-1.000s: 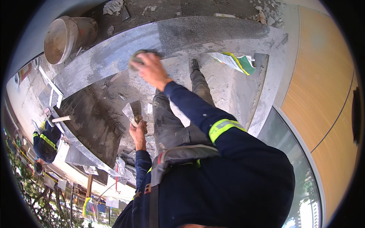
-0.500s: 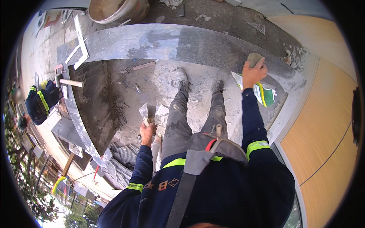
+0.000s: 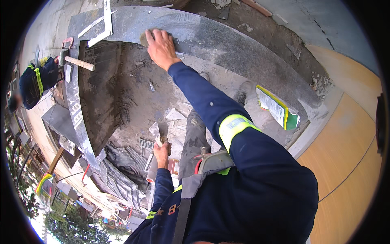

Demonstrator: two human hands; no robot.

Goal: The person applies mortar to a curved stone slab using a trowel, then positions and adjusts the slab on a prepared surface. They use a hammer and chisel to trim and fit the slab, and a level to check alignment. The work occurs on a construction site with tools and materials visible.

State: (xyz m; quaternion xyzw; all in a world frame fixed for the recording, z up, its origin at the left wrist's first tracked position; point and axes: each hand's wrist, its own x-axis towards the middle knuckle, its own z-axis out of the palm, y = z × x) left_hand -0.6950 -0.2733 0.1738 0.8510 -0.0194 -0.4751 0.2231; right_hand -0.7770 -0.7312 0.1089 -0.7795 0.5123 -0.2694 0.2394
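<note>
My right hand [image 3: 162, 49] is stretched across to the far left and closed over a grey-green sponge [image 3: 144, 38]. The sponge presses on the grey stone slab [image 3: 243, 51], close to its inner edge, beside a damp-looking patch. Lower down, in front of my left leg, my left hand [image 3: 162, 154] grips a putty knife [image 3: 154, 130] with its blade pointing away from me. A darker blade [image 3: 163, 129] shows right beside it; I cannot tell whether it is a separate tool.
A white square [image 3: 108, 24] lies on the slab's left end. A hammer [image 3: 79, 63] rests on the left side strip. Textured scraps [image 3: 122, 162] are heaped below it. A green, yellow and white bag [image 3: 278, 107] lies at right. Another person [image 3: 40, 81] bends at far left.
My right hand has swept the sponge from the slab's right end to its left part. My left hand keeps its grip on the putty knife, and my view has shifted somewhat.
</note>
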